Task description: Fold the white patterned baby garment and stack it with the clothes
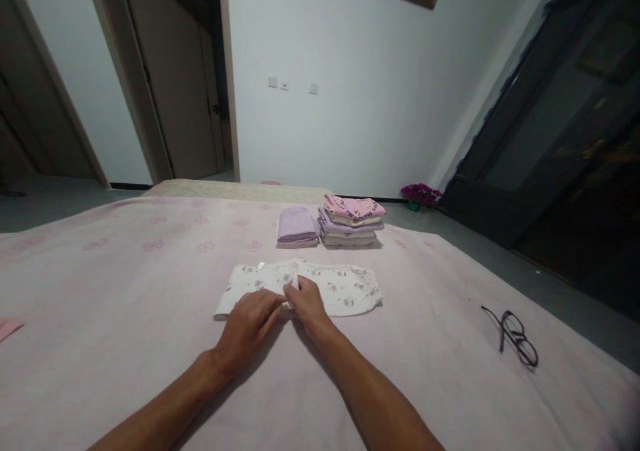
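Observation:
A white garment (344, 290) with small brownish prints lies flat across the middle of the sheet, partly folded, its right end gathered. A folded layer's edge stands up near its centre. My right hand (307, 302) pinches that edge between thumb and fingers. My left hand (255, 318) rests on the left part of the garment, fingers bent and drawn together, their tips at the same edge beside the right hand. Its thumb side and the cloth beneath it are partly hidden.
Behind the garment sit a folded lilac ribbed cloth (298, 225) and a taller stack of folded clothes (351, 220), pink on top. Black-framed glasses (517, 339) lie at the right on the pink flowered sheet (125, 318). A pink cloth corner (9, 327) shows at the left edge.

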Available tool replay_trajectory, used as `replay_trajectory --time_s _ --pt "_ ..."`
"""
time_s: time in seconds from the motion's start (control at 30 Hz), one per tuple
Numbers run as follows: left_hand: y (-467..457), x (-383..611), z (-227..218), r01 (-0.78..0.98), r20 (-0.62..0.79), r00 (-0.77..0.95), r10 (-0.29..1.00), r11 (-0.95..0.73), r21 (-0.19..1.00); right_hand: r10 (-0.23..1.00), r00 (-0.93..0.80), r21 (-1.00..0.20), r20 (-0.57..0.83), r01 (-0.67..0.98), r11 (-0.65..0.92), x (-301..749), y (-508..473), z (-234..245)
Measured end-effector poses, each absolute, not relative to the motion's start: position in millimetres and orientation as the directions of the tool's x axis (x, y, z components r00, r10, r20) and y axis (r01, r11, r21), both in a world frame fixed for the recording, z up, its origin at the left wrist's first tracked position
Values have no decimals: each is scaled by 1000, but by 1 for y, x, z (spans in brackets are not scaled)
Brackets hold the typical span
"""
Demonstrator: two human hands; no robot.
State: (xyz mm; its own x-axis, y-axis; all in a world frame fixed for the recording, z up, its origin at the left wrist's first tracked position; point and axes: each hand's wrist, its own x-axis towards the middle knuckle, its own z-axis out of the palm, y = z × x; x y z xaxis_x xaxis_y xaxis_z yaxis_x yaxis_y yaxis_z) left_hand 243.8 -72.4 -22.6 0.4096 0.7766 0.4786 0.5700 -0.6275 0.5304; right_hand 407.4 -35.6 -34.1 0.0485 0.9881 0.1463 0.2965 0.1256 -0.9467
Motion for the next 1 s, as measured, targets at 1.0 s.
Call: replay_trajectory --time_s 1.0 --pt "-53 230 -54 576 424 684 593 -796 185 941 280 -857 191 515 21 569 -42 -6"
